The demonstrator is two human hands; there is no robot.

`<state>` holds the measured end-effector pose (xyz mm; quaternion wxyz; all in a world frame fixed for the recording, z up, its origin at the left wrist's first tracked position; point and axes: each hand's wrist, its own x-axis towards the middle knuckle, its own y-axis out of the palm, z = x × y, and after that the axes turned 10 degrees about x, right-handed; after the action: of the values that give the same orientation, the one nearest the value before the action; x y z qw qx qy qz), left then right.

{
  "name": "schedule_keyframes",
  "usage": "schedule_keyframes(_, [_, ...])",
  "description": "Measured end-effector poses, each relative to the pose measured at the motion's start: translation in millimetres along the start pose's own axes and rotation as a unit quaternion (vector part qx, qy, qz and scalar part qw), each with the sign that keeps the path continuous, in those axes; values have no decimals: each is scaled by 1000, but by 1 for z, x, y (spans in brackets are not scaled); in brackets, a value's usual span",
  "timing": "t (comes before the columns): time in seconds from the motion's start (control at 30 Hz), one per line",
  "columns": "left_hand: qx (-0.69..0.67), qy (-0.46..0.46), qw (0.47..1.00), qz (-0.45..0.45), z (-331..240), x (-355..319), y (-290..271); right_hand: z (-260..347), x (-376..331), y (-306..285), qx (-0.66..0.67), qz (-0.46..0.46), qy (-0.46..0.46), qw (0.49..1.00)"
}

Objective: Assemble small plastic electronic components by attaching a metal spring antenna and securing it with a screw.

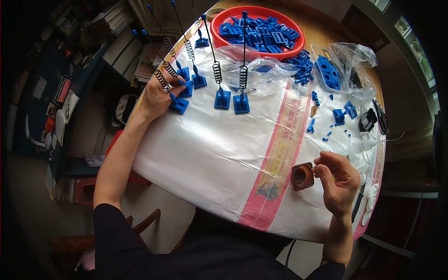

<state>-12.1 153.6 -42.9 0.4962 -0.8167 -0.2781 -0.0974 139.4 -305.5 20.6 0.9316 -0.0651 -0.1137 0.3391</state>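
My left hand [157,95] reaches out to the table's left edge and grips a thin black rod with a coiled spring on a blue square base [178,105]. Several finished rods with springs on blue bases [223,98] stand upright in a row just right of it. My right hand [337,179] rests near the right front of the table, fingers curled, thumb and fingertips touching a brown square holder with a round hole [302,176]. Whether the right hand pinches a small part, I cannot tell.
A white woven sheet with pink stripes [219,154] covers the round table. A red bowl [259,23] of blue square parts sits at the back. Clear plastic bags [343,60] with blue parts, loose blue pieces [343,114] and black parts [368,120] lie at the right. Shelves stand left.
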Motion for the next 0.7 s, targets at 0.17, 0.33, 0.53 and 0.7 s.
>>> schedule_keyframes(0.17, [-11, -4, 1000, -3, -4, 1, -1, -3, 0, -1, 2, 6, -5, 1000])
schedule_keyframes(0.33, [3, -90, 994, 64, -10, 6, -10, -2, -1, 0, -2, 6, -9, 1000])
schedule_keyframes(0.53, [-22, -115, 992, 50, -11, 4, -14, 1, -3, -4, 1, -4, -18, 1000])
schedule_keyframes(0.7, [11, -170, 985, 20, 21, -3, -43, 18, -3, -27, 13, -59, -62, 996])
